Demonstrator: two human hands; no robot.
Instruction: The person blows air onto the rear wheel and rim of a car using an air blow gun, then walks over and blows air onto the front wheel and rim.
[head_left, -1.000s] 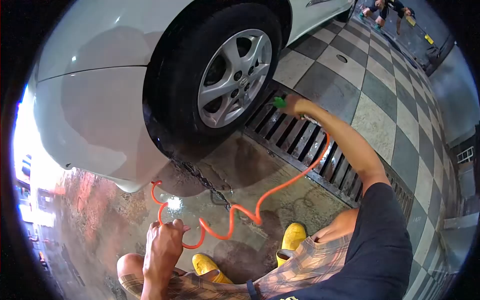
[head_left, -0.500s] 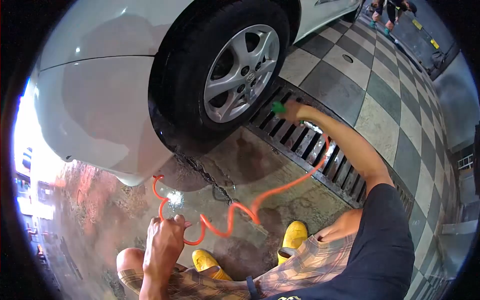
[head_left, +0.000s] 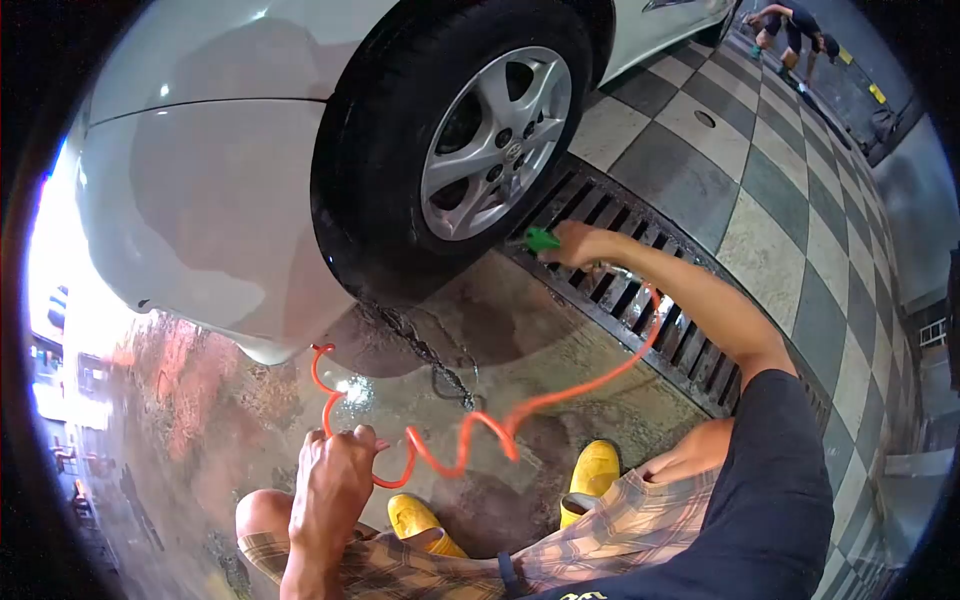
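Observation:
My right hand (head_left: 582,246) is closed around a green spray gun (head_left: 541,239), its nozzle end pointing left at the tyre. An orange coiled hose (head_left: 590,386) runs from below that hand, loops across in front of my knees and passes through my left hand (head_left: 336,462). Those left fingers are wrapped round the hose. The hose goes on upward towards the car's bumper. Just beyond the spray gun stands a car wheel with a black tyre (head_left: 375,190) and a silver alloy rim (head_left: 497,143). Wet streaks trail on the floor under the tyre.
A white car body (head_left: 215,200) fills the upper left. A metal drain grate (head_left: 640,290) runs beside the wheel, bordering checkered tiles (head_left: 765,240). My yellow boots (head_left: 597,467) stand on wet concrete (head_left: 500,370). Another person (head_left: 790,30) bends over at the far upper right.
My right hand and the spray gun have moved left and slightly down, closer to the tyre's lower edge. My left hand stays nearly in place. The distant person's posture has shifted.

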